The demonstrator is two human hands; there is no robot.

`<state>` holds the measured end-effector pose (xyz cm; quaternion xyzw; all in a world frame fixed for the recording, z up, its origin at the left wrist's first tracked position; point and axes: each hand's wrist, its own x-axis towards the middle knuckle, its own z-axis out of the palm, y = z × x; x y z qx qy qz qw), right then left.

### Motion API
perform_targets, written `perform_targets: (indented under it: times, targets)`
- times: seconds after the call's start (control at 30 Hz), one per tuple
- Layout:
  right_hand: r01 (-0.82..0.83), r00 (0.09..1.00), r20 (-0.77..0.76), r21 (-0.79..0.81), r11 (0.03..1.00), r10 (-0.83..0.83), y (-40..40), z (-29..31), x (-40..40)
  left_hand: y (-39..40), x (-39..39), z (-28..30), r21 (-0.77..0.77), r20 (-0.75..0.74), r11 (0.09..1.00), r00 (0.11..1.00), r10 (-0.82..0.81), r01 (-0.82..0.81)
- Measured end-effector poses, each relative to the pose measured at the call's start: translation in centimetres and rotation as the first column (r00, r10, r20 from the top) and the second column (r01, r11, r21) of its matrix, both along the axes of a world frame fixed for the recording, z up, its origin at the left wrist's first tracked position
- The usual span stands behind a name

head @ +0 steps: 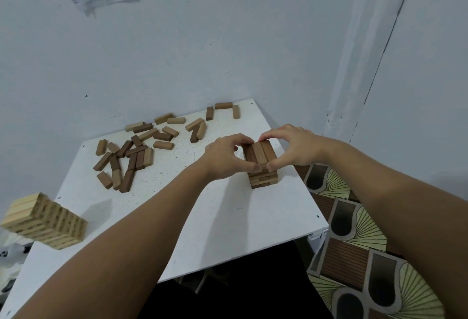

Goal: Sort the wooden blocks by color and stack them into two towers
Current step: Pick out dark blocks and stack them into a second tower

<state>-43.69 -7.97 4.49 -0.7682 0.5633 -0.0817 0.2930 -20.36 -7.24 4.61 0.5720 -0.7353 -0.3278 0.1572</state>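
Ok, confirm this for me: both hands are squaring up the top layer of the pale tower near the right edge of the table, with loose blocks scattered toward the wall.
Not quite. In the head view, the left hand and right hand square up the top layer of the dark brown tower, not the pale one. The pale tower stands untouched at the table's left edge. The loose blocks do lie toward the wall.

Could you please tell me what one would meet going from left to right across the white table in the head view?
Light block tower → scattered pile of loose blocks → left hand → dark block tower → right hand.
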Motion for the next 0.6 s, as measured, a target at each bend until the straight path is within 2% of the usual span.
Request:
perform_targets:
  times: [0.27,0.6]
  targets:
    - [-0.002,0.998,0.064,0.045,0.999,-0.001,-0.5,-0.9,-0.5,0.1,1.3,-0.2,0.09,-0.112,0.996,0.993,0.023,-0.012]
    - [-0.013,0.989,0.145,0.1,0.995,-0.002,-0.9,-1.0,-0.7,-0.3,1.4,-0.3,0.143,-0.161,0.99,0.987,0.024,-0.001]
